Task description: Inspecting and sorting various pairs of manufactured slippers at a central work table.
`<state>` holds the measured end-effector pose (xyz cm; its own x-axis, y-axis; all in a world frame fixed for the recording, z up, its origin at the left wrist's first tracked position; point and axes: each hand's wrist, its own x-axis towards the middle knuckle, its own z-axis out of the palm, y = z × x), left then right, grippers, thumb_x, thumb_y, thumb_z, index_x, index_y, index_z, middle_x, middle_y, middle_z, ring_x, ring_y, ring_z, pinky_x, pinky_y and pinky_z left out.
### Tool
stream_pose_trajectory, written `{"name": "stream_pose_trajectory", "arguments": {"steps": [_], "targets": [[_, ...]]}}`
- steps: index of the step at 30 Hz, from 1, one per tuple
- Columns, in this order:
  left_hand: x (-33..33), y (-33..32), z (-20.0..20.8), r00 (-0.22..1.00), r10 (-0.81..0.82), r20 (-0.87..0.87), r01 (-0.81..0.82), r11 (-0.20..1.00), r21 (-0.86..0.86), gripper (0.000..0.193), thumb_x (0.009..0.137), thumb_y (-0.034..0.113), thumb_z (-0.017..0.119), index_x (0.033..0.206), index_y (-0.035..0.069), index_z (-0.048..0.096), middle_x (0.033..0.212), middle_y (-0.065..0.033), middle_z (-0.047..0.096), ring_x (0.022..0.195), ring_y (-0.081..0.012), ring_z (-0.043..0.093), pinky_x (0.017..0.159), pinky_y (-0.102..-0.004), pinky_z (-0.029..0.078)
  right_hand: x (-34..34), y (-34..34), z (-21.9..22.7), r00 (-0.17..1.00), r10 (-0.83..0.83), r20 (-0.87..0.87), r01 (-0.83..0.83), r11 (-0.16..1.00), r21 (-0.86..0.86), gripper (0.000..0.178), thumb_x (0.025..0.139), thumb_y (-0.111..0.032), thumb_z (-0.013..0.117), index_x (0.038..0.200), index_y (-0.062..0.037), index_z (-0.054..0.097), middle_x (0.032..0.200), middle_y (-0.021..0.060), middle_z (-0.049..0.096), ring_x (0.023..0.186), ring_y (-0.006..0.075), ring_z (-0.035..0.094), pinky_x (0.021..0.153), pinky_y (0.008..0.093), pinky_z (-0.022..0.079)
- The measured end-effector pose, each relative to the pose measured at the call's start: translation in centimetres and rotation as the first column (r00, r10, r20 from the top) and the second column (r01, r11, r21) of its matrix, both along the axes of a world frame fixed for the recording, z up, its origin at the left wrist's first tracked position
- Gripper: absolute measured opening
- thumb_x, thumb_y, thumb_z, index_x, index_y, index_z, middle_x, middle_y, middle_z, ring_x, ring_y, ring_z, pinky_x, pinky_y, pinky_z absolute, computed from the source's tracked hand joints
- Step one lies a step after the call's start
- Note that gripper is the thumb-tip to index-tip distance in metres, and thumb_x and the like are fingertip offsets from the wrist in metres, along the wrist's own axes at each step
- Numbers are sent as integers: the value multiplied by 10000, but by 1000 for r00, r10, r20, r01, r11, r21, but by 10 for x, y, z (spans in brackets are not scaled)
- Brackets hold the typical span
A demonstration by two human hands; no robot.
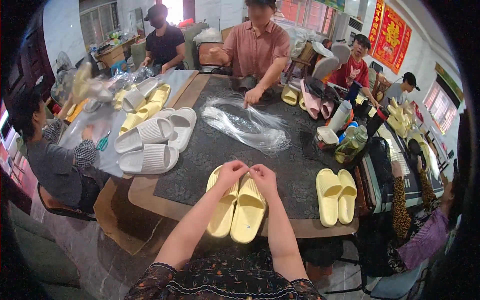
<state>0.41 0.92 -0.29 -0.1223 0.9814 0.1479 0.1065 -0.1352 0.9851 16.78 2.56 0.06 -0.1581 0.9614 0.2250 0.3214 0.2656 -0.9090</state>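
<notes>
A pair of pale yellow ribbed slide slippers (pixel 248 212) lies side by side in front of me, overlapping the near edge of the table. My left hand (pixel 233 173) and my right hand (pixel 263 178) meet over the far ends of the straps. Both have their fingertips pinched together, almost touching each other. Whatever they pinch is too small to make out. Beyond them a loose bundle of clear plastic strands (pixel 220 120) is spread on the dark patterned cloth, and a co-worker's hand (pixel 253 96) reaches into it.
White slippers (pixel 150 159) are heaped at left, with yellow ones behind. Another yellow pair (pixel 328 195) sits at right. Bottles and jars (pixel 351 144) crowd the right side. Green scissors (pixel 103 142) lie near a co-worker at left. Several other people work around the tables.
</notes>
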Motion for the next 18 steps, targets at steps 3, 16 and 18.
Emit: {"name": "stream_pose_trajectory", "arguments": {"steps": [3, 16, 18], "targets": [[2, 1, -1, 995, -96, -38, 96, 995, -4, 159, 845, 151, 654, 896, 1, 668, 781, -14, 657, 694, -71, 572, 632, -238, 465, 1, 5, -10, 1000, 27, -16, -26, 1000, 15, 145, 861, -145, 647, 895, -4, 634, 715, 18, 638, 657, 49, 561, 609, 221, 442], [-1, 9, -5, 981, 96, 170, -90, 995, -40, 173, 838, 186, 662, 890, 21, 673, 724, 16, 626, 652, -57, 531, 596, -226, 437, -2, -40, 39, 974, -160, -159, 206, 918, 340, 76, 818, -110, 667, 871, -59, 648, 786, 69, 610, 650, 179, 574, 565, 285, 446], [-2, 4, 0, 973, 108, 203, -100, 994, -49, 173, 837, 188, 663, 891, 23, 673, 727, 17, 624, 652, -57, 527, 596, -228, 433, 1, -75, 51, 997, -73, 36, 63, 974, 220, 136, 827, -193, 662, 841, -58, 657, 721, 78, 639, 596, 212, 593, 549, 325, 457]]}}
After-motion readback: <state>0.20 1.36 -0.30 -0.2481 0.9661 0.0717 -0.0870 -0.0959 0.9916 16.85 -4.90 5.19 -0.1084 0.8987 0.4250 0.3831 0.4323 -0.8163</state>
